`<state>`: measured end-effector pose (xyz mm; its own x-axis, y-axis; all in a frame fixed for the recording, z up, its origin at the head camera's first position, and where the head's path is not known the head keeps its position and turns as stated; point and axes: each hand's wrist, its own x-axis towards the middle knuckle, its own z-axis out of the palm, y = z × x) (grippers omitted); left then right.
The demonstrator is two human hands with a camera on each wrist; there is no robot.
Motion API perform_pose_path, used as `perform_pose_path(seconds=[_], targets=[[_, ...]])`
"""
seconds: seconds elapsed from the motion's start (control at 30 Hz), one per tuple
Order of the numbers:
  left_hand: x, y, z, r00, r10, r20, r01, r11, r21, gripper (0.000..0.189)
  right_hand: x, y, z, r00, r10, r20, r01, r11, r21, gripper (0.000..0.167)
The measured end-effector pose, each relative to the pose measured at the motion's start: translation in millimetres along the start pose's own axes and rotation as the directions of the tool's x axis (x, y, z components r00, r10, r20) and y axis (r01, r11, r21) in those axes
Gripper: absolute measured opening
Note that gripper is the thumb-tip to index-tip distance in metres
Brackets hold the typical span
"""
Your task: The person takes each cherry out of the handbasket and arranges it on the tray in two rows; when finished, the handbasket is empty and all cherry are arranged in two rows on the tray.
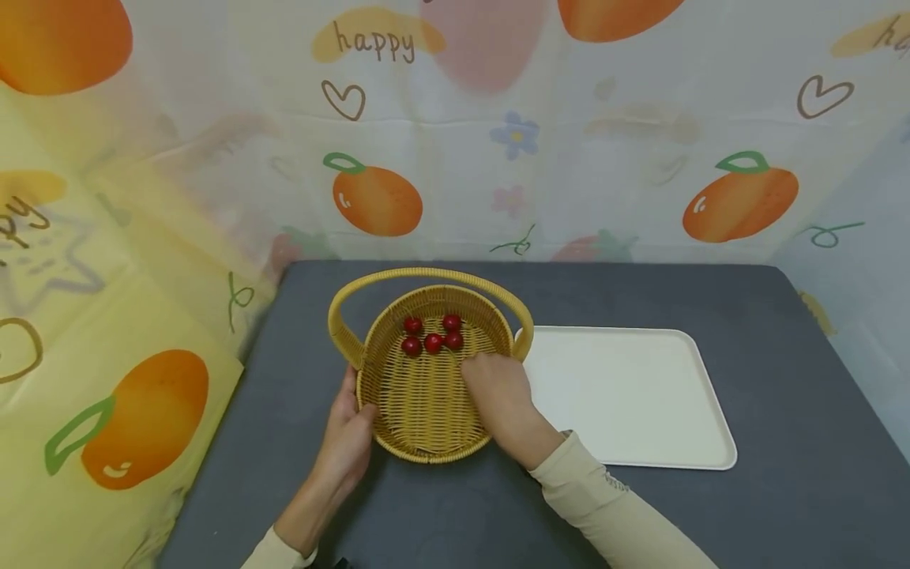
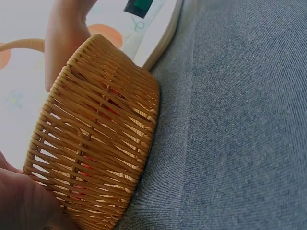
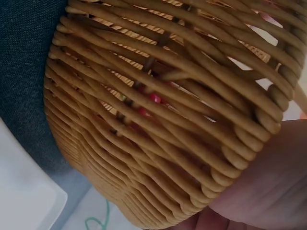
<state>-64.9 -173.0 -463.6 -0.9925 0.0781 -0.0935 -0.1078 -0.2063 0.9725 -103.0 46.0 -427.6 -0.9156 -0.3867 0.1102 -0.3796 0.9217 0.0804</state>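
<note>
A round woven wicker basket (image 1: 426,411) with a tall arched handle (image 1: 430,273) stands on the table. Several dark red cherries (image 1: 433,343) lie together in its far half; in the wrist views only bits of red show through the weave. My left hand (image 1: 348,435) grips the basket's left side, the thumb at the rim and the other fingers mostly hidden behind the wall. At the right rim, below the handle's base, my right hand (image 1: 501,395) holds the edge with curled fingers. The left wrist view shows the basket's outer wall (image 2: 96,129) close up.
Just right of the basket lies a white rectangular tray (image 1: 633,395), partly behind the right hand and sleeve. Both rest on a grey cloth-covered table (image 1: 768,379). A fruit-printed curtain (image 1: 569,158) hangs behind and at the left.
</note>
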Motion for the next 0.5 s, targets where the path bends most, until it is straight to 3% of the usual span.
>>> perform_pose_path(seconds=[0.2,0.5], targets=[[-0.5,2.4,1.3,1.0,-0.018,0.009,0.018,1.0,-0.01,0.09,2.1,1.1,4.1,1.0,0.012,-0.015,-0.012,1.0,0.021,0.022],[-1.0,3.7,-2.2,0.998,-0.058,0.025,0.059,0.998,-0.022,0.087,4.3,1.0,-0.8,0.999,0.0,0.047,-0.004,0.995,0.099,0.017]])
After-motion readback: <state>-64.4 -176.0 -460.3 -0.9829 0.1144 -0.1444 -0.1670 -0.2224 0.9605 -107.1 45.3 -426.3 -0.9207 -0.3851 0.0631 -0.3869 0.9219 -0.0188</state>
